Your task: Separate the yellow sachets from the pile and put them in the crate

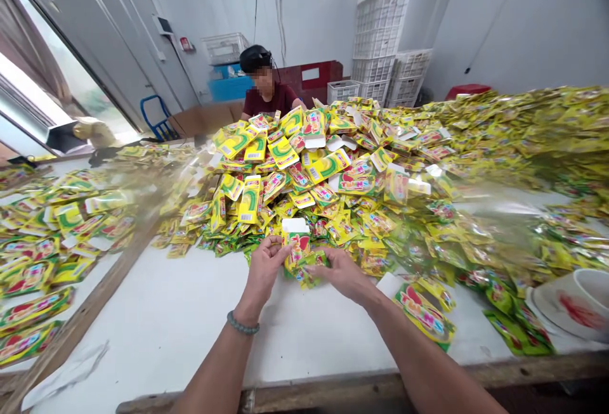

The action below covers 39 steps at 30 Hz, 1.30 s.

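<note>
My left hand (262, 269), with a beaded bracelet on its wrist, grips a small yellow candy box (295, 240) by its side. The box stands roughly upright with its white top flap raised. Between the fingers of my right hand (346, 274) are green and yellow candy packets (311, 262), held against the lower front of the box; how many I cannot tell. Just beyond both hands rises a big heap of yellow candy boxes (250, 200) and loose packets. Beside my right forearm a larger yellow and green carton (423, 312) lies on the white tabletop (190, 312).
A wooden strip (109, 281) separates more filled boxes (28, 278) on the left. A white tub (571, 306) and green packets (516, 331) are at the right front. Across the heap sits a person (271, 94). White crates (380, 40) are stacked behind.
</note>
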Available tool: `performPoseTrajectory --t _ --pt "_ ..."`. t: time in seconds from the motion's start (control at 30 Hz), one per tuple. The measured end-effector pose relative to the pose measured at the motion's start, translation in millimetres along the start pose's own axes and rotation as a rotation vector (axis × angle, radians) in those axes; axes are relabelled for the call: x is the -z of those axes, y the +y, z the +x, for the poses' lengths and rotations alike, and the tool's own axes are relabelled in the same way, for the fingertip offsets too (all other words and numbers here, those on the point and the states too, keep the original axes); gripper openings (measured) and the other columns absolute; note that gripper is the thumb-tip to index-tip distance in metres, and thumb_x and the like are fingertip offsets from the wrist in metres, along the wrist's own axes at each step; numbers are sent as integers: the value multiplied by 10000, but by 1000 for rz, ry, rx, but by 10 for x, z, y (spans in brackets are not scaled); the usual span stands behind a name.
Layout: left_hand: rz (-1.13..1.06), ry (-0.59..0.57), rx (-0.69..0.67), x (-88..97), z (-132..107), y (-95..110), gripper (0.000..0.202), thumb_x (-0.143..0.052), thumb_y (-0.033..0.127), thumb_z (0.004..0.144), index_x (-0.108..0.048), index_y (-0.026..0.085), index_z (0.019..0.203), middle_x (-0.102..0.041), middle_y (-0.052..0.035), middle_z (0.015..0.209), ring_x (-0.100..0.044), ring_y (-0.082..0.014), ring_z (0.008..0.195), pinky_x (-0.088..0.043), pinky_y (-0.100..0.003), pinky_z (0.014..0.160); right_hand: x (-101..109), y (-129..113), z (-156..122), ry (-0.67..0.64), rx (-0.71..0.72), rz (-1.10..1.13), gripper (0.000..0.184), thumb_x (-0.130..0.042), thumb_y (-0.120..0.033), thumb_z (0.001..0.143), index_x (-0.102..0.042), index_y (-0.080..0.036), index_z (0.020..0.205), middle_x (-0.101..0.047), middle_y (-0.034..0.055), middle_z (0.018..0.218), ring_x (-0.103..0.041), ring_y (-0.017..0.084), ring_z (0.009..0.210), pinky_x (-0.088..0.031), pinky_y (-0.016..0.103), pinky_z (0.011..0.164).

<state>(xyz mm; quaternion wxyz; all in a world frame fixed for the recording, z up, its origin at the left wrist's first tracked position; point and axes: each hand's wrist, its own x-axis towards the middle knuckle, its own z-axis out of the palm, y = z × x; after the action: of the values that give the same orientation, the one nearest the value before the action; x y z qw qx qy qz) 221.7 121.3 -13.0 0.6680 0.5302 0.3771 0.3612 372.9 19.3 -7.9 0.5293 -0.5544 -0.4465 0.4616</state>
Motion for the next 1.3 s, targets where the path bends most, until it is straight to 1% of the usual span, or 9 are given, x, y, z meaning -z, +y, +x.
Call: performPoseTrajectory --t 0.07,0.17,0.27,0.5,0.67,0.87,1.03,1.17,1.3 --pt "89 1 -28 38 -4 0 440 -797 440 638 -603 152 908 -716 -37 765 -659 -174 695 -515 -280 664 34 13 20 86 20 48 302 -686 -431 750 -694 -174 910 -703 22 802 -636 193 755 -510 319 727" --pt "254 -86 -80 93 -41 9 381 -738 444 709 -661 149 937 -725 -59 851 -661 -195 783 -512 -288 718 106 31 58 343 134 101 313 -634 -470 793 -664 -199 946 -701 40 891 -640 204 831 -516 331 768" --pt "340 -167 -131 94 -83 0 336 -688 427 763 -693 162 969 -715 -59 897 -641 -201 822 -497 -282 740 161 29 76 474 157 -46 334 -621 -476 801 -649 -209 1000 -703 46 910 -633 214 850 -507 347 801" --pt "388 -186 -168 63 -147 12 296 -661 433 783 -715 173 915 -679 -37 786 -579 -171 713 -451 -257 660 171 -44 6 256 119 -333 207 -585 -350 797 -692 -217 914 -713 42 885 -635 227 826 -476 359 790" --pt "419 -309 -150 -19 -138 13 272 -721 433 715 -736 181 815 -674 -28 756 -572 -187 723 -438 -265 673 152 41 47 328 250 -442 125 -612 -316 762 -686 -216 778 -675 51 847 -618 242 849 -475 347 771" --pt "227 -386 6 -51 -149 28 355 -800 426 634 -745 165 867 -688 -27 790 -585 -182 729 -433 -267 688 120 88 87 436 295 -416 182 -660 -379 762 -668 -218 847 -686 40 835 -630 231 772 -496 325 720" --pt "64 -337 137 -47 -187 24 422 -846 415 572 -735 149 880 -705 -41 774 -604 -173 662 -442 -264 634 -4 101 64 445 409 -437 168 -631 -347 774 -668 -234 892 -696 54 888 -648 236 817 -515 327 730" --pt "57 -259 71 -79 -151 -32 426 -840 432 582 -741 163 897 -733 -56 846 -646 -197 737 -483 -286 717 10 99 64 429 417 -466 205 -545 -396 859 -682 -246 887 -703 65 882 -642 242 829 -506 348 743" --pt "162 -238 -50 -107 -118 -107 376 -811 451 619 -753 165 855 -730 -50 831 -647 -205 757 -486 -276 704 70 103 65 483 431 -573 275 -572 -441 855 -674 -244 693 -683 65 747 -599 267 811 -456 398 750"
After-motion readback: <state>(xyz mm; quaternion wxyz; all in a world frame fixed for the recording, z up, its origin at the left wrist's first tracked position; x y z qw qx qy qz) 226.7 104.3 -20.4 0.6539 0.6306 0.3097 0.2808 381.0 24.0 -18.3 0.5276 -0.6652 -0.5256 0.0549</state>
